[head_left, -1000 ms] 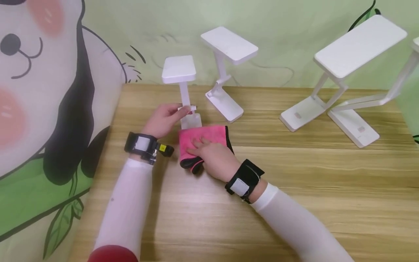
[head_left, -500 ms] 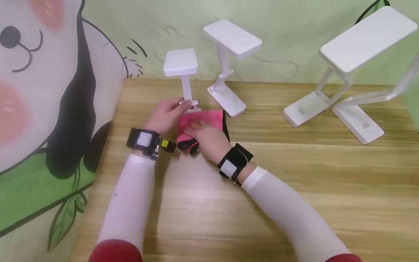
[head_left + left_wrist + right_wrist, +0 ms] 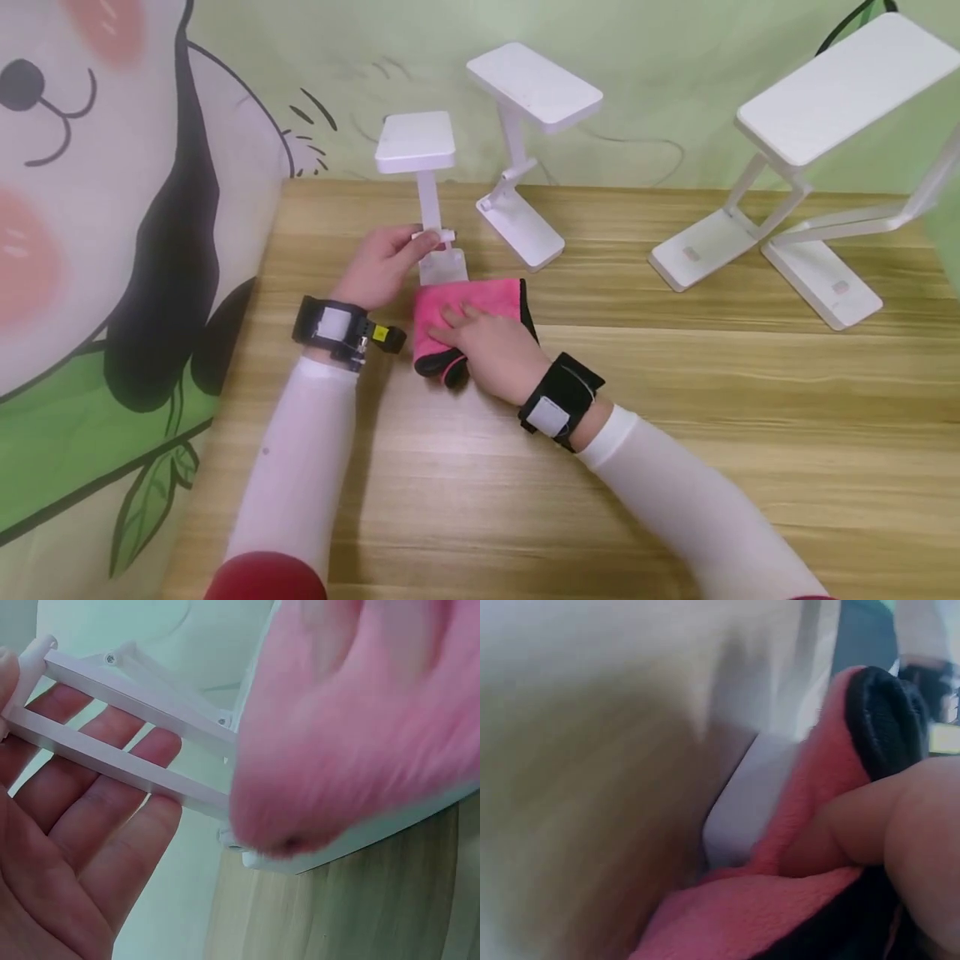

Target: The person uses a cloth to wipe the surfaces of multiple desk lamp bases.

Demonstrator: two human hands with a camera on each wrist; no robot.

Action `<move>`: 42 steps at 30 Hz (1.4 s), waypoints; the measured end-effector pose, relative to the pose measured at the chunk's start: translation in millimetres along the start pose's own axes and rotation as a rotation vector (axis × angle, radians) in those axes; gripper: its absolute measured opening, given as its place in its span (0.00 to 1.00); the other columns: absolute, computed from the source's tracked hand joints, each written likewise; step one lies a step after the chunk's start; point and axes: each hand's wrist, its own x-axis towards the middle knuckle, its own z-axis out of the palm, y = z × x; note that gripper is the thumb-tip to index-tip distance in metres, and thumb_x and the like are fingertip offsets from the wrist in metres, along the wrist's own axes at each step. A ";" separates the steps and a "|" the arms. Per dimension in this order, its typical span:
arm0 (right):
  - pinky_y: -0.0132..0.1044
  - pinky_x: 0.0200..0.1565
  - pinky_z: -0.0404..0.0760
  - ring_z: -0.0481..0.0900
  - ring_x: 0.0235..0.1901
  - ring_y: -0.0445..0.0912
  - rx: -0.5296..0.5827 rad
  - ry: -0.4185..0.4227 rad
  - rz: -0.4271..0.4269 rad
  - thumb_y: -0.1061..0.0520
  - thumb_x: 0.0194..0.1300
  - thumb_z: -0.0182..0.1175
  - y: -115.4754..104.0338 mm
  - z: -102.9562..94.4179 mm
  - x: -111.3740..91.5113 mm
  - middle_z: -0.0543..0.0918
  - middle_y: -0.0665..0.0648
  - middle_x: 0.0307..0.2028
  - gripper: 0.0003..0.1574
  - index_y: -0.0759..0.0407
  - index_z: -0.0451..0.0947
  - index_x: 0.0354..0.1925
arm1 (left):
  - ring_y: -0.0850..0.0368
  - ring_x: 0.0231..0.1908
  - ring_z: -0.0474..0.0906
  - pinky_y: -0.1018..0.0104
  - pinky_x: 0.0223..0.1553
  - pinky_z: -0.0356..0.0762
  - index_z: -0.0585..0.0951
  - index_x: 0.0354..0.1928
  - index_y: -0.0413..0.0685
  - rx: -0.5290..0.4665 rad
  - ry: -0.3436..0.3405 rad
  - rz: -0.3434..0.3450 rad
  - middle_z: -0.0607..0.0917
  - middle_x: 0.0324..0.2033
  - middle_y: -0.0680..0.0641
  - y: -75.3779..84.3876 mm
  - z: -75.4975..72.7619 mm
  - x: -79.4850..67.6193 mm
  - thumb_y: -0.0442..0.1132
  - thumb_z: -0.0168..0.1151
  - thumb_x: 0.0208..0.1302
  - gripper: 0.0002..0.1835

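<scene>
In the head view my left hand (image 3: 378,265) holds a white folding desk lamp (image 3: 415,142) at the hinge of its stem. The left wrist view shows the fingers behind the two thin bars (image 3: 112,757) of that stem, with the thumb at the hinge. My right hand (image 3: 498,350) lies on a folded pink cloth (image 3: 435,304) with black trim, over the front of the lamp's base (image 3: 442,267). Its fingers spread across the top, while in the right wrist view a digit, seemingly the thumb (image 3: 855,825), digs into a fold beside the white base edge (image 3: 746,802).
A second white lamp (image 3: 536,87) stands just right of the held one. Two larger lamps stand further right, one with a broad head (image 3: 847,87), the other with its base (image 3: 825,283) angled towards the front. Behind the wooden table (image 3: 675,400) is a panda-painted wall (image 3: 247,125).
My right hand has slid the pink cloth forward over the lamp's base and then back towards me. The left hand keeps its hold on the stem. The view has shifted slightly.
</scene>
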 end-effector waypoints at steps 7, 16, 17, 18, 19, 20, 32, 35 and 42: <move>0.46 0.48 0.82 0.70 0.62 0.50 -0.008 0.115 -0.013 0.68 0.66 0.52 10.2 0.3 34.6 0.72 0.54 0.66 0.36 0.43 0.72 0.68 | 0.51 0.47 0.76 0.50 0.45 0.73 0.84 0.52 0.56 -0.029 0.004 0.009 0.86 0.46 0.49 1.6 -2.7 -3.8 0.66 0.52 0.70 0.26; 0.47 0.51 0.82 0.61 0.68 0.52 -0.011 0.033 0.015 0.70 0.65 0.50 10.7 -2.4 25.9 0.67 0.55 0.70 0.39 0.41 0.69 0.69 | 0.50 0.45 0.76 0.50 0.45 0.74 0.82 0.54 0.57 -0.015 0.003 -0.003 0.85 0.48 0.50 0.8 -0.6 -2.0 0.67 0.49 0.70 0.28; 0.48 0.51 0.81 0.61 0.68 0.52 -0.018 0.024 0.020 0.69 0.65 0.50 9.6 -2.2 23.0 0.67 0.55 0.70 0.39 0.41 0.68 0.69 | 0.51 0.46 0.76 0.49 0.46 0.74 0.82 0.55 0.57 -0.014 0.001 -0.004 0.85 0.48 0.50 0.7 -0.6 -1.8 0.67 0.49 0.71 0.28; 0.48 0.52 0.81 0.61 0.68 0.52 -0.024 0.018 0.023 0.69 0.66 0.50 8.5 -1.7 20.2 0.68 0.55 0.69 0.39 0.41 0.68 0.69 | 0.51 0.47 0.76 0.49 0.47 0.74 0.82 0.56 0.57 -0.016 0.000 -0.010 0.85 0.49 0.50 0.5 -0.6 -1.5 0.67 0.49 0.71 0.28; 0.48 0.52 0.81 0.61 0.68 0.52 -0.029 0.012 0.026 0.68 0.66 0.50 7.0 -1.5 17.1 0.68 0.55 0.69 0.38 0.41 0.68 0.69 | 0.51 0.47 0.76 0.48 0.47 0.75 0.82 0.55 0.57 -0.012 0.003 -0.010 0.85 0.49 0.50 0.5 -0.5 -1.4 0.67 0.48 0.71 0.27; 0.48 0.53 0.81 0.62 0.68 0.52 -0.031 0.006 0.028 0.68 0.66 0.50 5.5 -1.3 14.0 0.68 0.55 0.69 0.38 0.41 0.68 0.70 | 0.53 0.49 0.76 0.48 0.50 0.74 0.82 0.55 0.57 -0.006 0.006 -0.012 0.85 0.49 0.51 0.4 -0.4 -1.3 0.67 0.48 0.71 0.27; 0.48 0.46 0.84 0.66 0.65 0.52 -0.056 0.019 0.002 0.67 0.67 0.52 0.3 -0.1 4.7 0.71 0.56 0.68 0.35 0.44 0.70 0.69 | 0.56 0.53 0.75 0.47 0.54 0.73 0.83 0.55 0.56 0.017 -0.003 -0.011 0.84 0.51 0.50 3.5 2.7 -2.0 0.68 0.48 0.71 0.29; 0.45 0.42 0.85 0.68 0.64 0.51 -0.061 0.105 -0.020 0.68 0.67 0.52 6.1 7.8 19.8 0.70 0.55 0.68 0.36 0.45 0.70 0.69 | 0.54 0.52 0.75 0.47 0.52 0.73 0.83 0.55 0.54 -0.005 -0.009 -0.001 0.85 0.49 0.49 4.4 2.1 -4.7 0.65 0.49 0.71 0.28; 0.46 0.46 0.84 0.66 0.65 0.51 -0.016 0.170 0.012 0.70 0.67 0.51 11.4 8.4 33.9 0.69 0.54 0.69 0.37 0.44 0.70 0.69 | 0.53 0.48 0.76 0.50 0.46 0.74 0.83 0.54 0.56 0.004 0.003 -0.015 0.85 0.48 0.51 3.8 2.9 -4.4 0.67 0.50 0.70 0.28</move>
